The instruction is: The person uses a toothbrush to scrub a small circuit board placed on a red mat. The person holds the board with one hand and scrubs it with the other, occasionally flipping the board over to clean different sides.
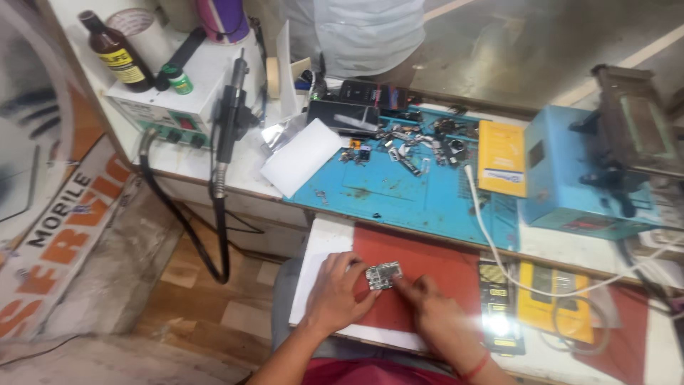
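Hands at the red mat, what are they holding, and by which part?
A small circuit board, lying on the red mat. The left hand grips its left edge, and the right hand touches its right edge with the fingertips.

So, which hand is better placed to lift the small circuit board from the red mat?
The left hand, probably. Its fingers already touch the small circuit board at its left edge, while the right hand only points one fingertip at the lower right corner on the red mat.
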